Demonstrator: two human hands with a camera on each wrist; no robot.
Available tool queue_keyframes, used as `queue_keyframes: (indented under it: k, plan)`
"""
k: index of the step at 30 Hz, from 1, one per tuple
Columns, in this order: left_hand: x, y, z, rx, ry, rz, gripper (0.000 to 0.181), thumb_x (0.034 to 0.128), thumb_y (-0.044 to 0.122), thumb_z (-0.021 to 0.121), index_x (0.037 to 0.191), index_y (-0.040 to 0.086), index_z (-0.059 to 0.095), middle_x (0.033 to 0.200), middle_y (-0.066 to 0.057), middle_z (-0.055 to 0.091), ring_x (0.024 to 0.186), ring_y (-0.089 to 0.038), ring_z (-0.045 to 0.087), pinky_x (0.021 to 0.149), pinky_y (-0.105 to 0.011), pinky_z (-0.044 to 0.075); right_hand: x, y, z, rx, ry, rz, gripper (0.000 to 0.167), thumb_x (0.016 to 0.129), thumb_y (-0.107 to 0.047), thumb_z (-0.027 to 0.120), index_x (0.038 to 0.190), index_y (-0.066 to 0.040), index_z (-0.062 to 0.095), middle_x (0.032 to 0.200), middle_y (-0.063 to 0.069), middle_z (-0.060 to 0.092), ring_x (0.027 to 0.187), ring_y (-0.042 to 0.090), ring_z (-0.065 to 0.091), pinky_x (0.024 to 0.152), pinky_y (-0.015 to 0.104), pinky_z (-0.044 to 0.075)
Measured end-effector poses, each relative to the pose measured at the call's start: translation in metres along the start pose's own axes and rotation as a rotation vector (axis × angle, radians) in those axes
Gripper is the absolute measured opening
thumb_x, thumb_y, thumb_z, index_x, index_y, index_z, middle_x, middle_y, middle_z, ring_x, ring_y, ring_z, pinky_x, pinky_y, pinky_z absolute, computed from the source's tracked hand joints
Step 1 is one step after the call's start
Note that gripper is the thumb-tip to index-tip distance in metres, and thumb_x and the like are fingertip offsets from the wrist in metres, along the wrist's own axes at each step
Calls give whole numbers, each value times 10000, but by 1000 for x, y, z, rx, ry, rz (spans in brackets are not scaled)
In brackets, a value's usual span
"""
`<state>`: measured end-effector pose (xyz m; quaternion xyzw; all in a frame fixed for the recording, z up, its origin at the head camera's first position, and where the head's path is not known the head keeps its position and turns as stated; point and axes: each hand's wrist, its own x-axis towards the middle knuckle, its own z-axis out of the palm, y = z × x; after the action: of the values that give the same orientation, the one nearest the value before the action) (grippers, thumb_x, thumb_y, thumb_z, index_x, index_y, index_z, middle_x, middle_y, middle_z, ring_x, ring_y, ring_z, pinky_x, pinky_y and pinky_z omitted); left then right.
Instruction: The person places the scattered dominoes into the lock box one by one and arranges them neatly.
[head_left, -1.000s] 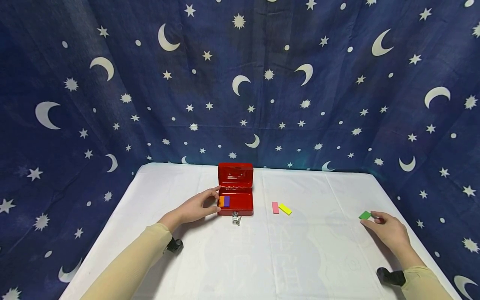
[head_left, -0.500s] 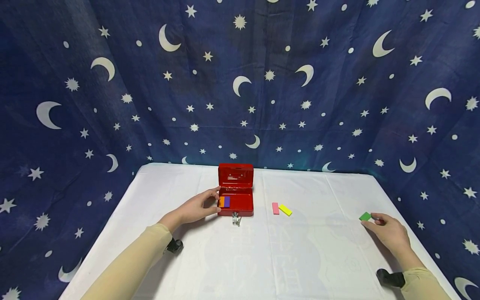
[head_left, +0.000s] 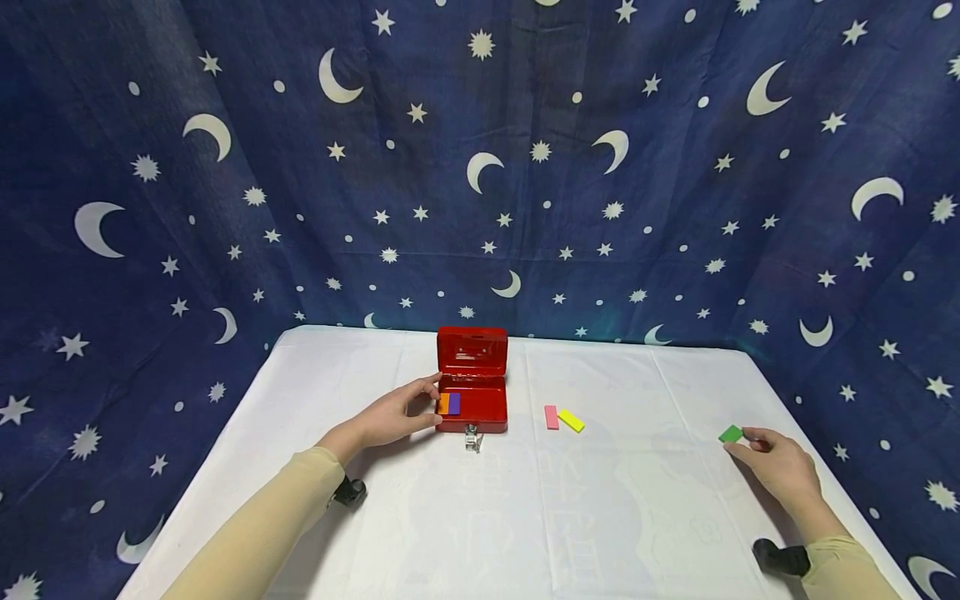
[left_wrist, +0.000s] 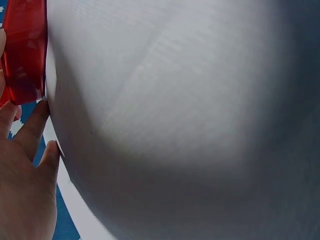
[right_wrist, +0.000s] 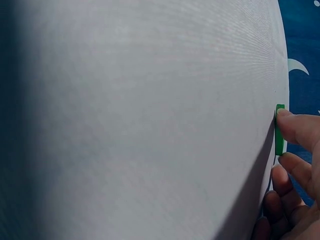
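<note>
A red metal box (head_left: 489, 404) stands with its lid up, a small latch and key at its front. Inside, at the left, an orange block (head_left: 443, 404) and a purple block (head_left: 454, 404) lie side by side. My left hand (head_left: 390, 415) grips the box's left side, thumb at the front corner and fingers farther back; the left wrist view shows fingers against the red wall (left_wrist: 25, 55). At the far right, my right hand (head_left: 783, 471) pinches a green block (head_left: 731, 434) at the table surface. The green block (right_wrist: 280, 131) is between thumb and finger in the right wrist view.
Right of the box, a pink block (head_left: 551, 417) and a yellow block (head_left: 572, 421) lie close together on the white tablecloth (head_left: 600, 517). A dark blue curtain (head_left: 420, 167) with moons and stars hangs behind and at both sides of the table.
</note>
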<state>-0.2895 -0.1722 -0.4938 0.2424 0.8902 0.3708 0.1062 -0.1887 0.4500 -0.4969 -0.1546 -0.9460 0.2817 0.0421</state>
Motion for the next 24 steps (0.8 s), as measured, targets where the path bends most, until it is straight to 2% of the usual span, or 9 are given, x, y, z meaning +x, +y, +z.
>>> queue_keyframes:
  k: [14,24]
  plan:
    - [-2,3,0,5,-3,-7,316,949,449,708,1150,253,562,1641,131,314,1507,-186,296,1199,-509,256,2,1,0,-3,-7,19,688,966,-430,670,1374,101,509,1259,359,557,1127,515,529,900,645,441]
    - [-3,3,-1,-1,1,-6,335,946,462,706,1156,241,566,1641,114,322,1504,-201,305,1198,-520,252,1,2,0,-25,4,-6,654,959,-410,674,1346,100,539,1232,357,577,1106,522,540,877,641,442]
